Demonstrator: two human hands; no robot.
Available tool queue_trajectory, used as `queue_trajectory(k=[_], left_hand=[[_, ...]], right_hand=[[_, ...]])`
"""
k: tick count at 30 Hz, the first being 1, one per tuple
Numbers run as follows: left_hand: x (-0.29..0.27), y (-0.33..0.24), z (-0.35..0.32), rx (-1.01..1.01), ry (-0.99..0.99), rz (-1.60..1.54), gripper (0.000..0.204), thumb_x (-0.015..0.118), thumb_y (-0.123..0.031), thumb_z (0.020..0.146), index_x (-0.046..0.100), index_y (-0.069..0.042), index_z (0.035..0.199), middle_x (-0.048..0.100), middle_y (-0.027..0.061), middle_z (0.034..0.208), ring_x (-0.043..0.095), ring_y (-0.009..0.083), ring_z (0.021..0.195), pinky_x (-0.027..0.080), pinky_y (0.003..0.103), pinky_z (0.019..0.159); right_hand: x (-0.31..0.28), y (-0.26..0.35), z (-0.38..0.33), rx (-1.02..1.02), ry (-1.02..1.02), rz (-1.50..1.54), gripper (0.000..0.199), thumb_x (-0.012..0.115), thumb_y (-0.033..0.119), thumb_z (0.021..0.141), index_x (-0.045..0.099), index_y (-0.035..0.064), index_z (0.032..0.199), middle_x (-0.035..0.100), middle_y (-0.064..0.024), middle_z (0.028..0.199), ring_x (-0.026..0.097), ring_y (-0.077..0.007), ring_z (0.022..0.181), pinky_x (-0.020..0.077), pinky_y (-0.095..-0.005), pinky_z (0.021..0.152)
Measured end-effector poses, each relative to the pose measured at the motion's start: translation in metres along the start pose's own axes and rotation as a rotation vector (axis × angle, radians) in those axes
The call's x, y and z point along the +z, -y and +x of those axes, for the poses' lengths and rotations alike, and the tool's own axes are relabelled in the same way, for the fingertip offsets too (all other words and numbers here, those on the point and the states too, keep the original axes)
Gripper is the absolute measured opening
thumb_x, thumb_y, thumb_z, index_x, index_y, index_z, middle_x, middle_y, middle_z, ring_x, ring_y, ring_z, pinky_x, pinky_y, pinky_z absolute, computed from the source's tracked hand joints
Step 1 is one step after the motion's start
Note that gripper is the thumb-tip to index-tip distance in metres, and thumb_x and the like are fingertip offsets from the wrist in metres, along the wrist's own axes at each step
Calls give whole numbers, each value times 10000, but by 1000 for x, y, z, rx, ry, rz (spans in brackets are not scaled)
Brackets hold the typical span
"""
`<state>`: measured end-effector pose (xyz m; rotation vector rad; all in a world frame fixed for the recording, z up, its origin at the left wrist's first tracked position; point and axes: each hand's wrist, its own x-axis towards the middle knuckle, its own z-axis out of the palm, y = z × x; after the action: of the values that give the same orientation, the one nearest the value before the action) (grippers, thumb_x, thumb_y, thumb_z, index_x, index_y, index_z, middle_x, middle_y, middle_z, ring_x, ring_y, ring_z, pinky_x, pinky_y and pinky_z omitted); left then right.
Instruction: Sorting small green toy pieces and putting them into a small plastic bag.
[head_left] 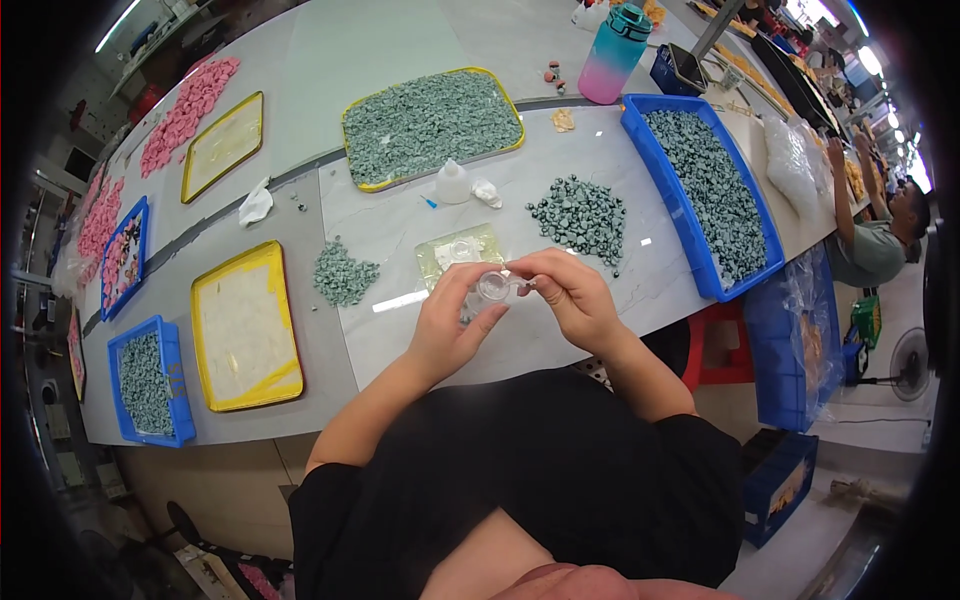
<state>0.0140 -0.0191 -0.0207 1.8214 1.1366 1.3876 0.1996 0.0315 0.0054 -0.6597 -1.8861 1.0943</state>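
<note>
Between my two hands is a small clear round piece like a shallow cup, close above the table's near side. My left hand has its thumb and fingers closed around the rim of it. My right hand pinches at the piece's right side, where a small clear bit sticks out; what that bit is I cannot make out. Just beyond my fingers lies a yellowish clear pad with another clear round thing on it. Loose dark green shiny pieces are heaped to the right, and paler green ones to the left.
Behind stand a white squeeze bottle and a yellow-rimmed tray full of green pieces. A blue bin of dark pieces is at right, a tall bottle beyond. Yellow trays and a blue bin sit left. A co-worker is far right.
</note>
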Motion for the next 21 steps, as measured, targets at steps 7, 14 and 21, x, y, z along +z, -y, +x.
queue_trajectory(k=[7, 14, 21], left_hand=[[1, 5, -2, 124, -22, 242, 390, 704, -67, 756, 535, -15, 1103, 578, 140, 1020, 544, 312, 972, 436, 380, 843], [0, 0, 0, 97, -90, 245, 414, 727, -21, 725, 532, -27, 1090, 556, 122, 995, 534, 275, 898, 452, 351, 805], [6, 8, -3, 133, -117, 252, 476, 730, 16, 658, 490, -43, 1064, 542, 129, 971, 525, 326, 904, 430, 403, 802]], right_hand=[[-37, 16, 10, 57, 239, -336, 169, 571, 25, 869, 649, -3, 1017, 644, -81, 837, 610, -155, 798, 483, -273, 718], [-50, 20, 4, 300, -136, -28, 157, 557, 25, 895, 651, -20, 1013, 642, -80, 837, 602, -132, 768, 472, -255, 691], [-17, 27, 6, -86, 17, -409, 174, 640, 69, 834, 667, 30, 1001, 621, -108, 956, 596, -224, 876, 467, -308, 738]])
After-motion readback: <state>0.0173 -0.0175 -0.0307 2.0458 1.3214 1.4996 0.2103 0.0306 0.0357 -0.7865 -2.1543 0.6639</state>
